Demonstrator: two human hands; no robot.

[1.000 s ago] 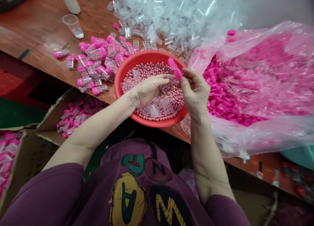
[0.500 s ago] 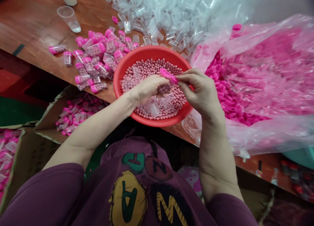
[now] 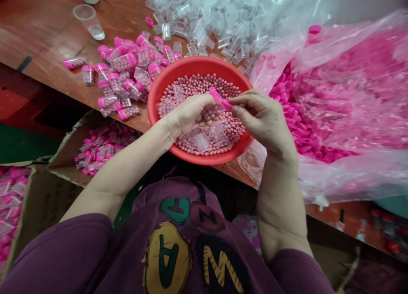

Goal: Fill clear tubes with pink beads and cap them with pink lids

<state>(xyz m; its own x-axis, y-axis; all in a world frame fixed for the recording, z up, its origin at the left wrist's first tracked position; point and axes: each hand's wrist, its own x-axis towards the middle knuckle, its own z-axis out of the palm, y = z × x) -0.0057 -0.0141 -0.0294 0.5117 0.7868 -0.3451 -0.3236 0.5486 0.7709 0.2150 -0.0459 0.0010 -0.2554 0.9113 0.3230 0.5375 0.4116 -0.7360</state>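
Note:
Over a red basin [image 3: 199,159] of pink beads [image 3: 204,81], my left hand [image 3: 194,111] is closed round a small clear bottle [image 3: 211,113] filled with beads. A bright pink cap [image 3: 219,99] with its lid flipped up sits at the bottle's mouth; whether it is fully seated I cannot tell. The thumb and forefinger of my right hand [image 3: 263,120] pinch the cap's right end. Several clear bottles [image 3: 202,142] lie on the beads below my hands.
Capped, bead-filled bottles [image 3: 124,73] are heaped left of the basin, by a plastic cup [image 3: 89,21]. Clear bottles [image 3: 204,18] are piled behind. A plastic bag [image 3: 334,175] of pink caps [image 3: 296,124] lies right. Cardboard boxes [image 3: 47,200] with filled bottles stand below the table edge.
Both hands stay over the basin with the bottle and cap, shifting only slightly. The pink cap is tilted a little more. The whole view has moved slightly.

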